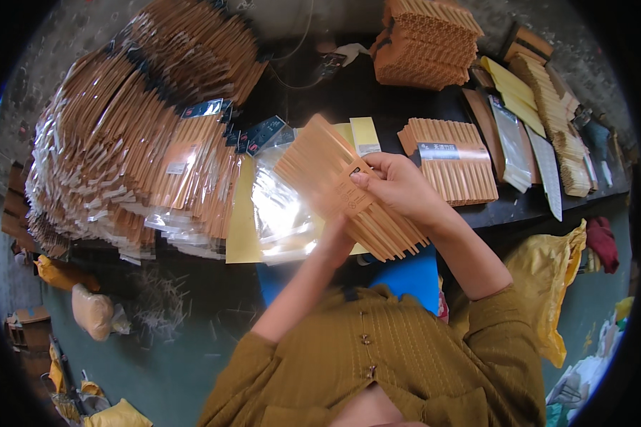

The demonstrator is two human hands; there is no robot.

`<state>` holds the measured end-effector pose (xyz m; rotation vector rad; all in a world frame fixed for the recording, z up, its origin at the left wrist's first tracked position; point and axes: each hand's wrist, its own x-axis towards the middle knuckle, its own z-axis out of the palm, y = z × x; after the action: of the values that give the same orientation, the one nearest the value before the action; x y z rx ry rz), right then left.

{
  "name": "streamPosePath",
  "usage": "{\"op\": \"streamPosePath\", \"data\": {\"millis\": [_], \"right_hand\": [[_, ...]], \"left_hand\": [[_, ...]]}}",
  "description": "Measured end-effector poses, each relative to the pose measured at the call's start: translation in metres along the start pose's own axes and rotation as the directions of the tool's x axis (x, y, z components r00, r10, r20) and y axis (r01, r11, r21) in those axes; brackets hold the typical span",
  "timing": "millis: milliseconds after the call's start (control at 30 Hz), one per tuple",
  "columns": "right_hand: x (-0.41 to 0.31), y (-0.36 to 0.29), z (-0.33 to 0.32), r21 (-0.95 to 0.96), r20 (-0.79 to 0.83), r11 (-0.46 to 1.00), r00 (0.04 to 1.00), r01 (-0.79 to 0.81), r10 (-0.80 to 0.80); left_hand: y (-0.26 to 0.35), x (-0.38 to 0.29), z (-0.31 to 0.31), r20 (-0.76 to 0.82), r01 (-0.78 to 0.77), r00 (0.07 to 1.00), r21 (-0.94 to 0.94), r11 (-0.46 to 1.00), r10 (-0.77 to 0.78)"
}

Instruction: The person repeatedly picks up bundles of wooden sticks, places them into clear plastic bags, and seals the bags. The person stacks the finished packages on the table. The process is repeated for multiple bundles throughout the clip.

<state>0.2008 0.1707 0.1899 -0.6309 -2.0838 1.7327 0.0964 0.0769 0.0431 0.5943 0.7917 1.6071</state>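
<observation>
My right hand (400,181) grips a flat set of bamboo chopsticks (387,229) by its right side, thumb on the printed brown paper band (347,189). Against the lower left edge of this set is my left hand (337,240), its fingers partly hidden behind it. The set is tilted, with its stick ends towards my body. Beneath it lie glossy clear plastic bags (283,213) with a dark printed header (267,134), over a yellow sheet (240,224). To the right, banded chopstick sets (456,184) lie stacked on the dark table (320,101).
Bagged chopstick sets (112,144) fill the table's left side, with another pile (197,48) behind. A tall chopstick stack (427,53) stands at the back. Clear bags (507,144) and a yellow folded sheet (513,96) lie far right. A yellow sack (545,277) hangs below the right edge.
</observation>
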Motion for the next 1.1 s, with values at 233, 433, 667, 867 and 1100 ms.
{"op": "streamPosePath", "data": {"millis": [233, 433, 667, 867, 1100], "right_hand": [[-0.008, 0.032, 0.003, -0.699, -0.279, 0.697, 0.837, 0.159, -0.470], [-0.052, 0.099, -0.015, -0.484, -0.386, 0.802, 0.908, -0.350, 0.163], [-0.112, 0.181, -0.028, 0.321, -0.517, 0.930, 0.790, -0.176, 0.329], [-0.141, 0.187, -0.059, 0.346, -0.606, 0.921, 0.707, -0.179, 0.365], [-0.142, 0.192, -0.053, 0.343, -0.602, 0.926, 0.719, -0.160, 0.347]], "left_hand": [[0.000, -0.029, 0.002, -0.135, -0.135, 0.985, -0.193, 0.972, 0.110], [-0.012, -0.031, 0.010, -0.267, 0.054, 0.960, -0.107, 0.993, -0.081], [0.011, -0.015, -0.026, -0.181, 0.093, 0.958, 0.929, 0.358, 0.223], [0.023, -0.005, -0.050, -0.073, 0.131, 0.970, 0.960, -0.248, 0.232], [0.002, 0.014, -0.059, 0.074, 0.057, 0.979, 0.795, -0.604, 0.190]]}}
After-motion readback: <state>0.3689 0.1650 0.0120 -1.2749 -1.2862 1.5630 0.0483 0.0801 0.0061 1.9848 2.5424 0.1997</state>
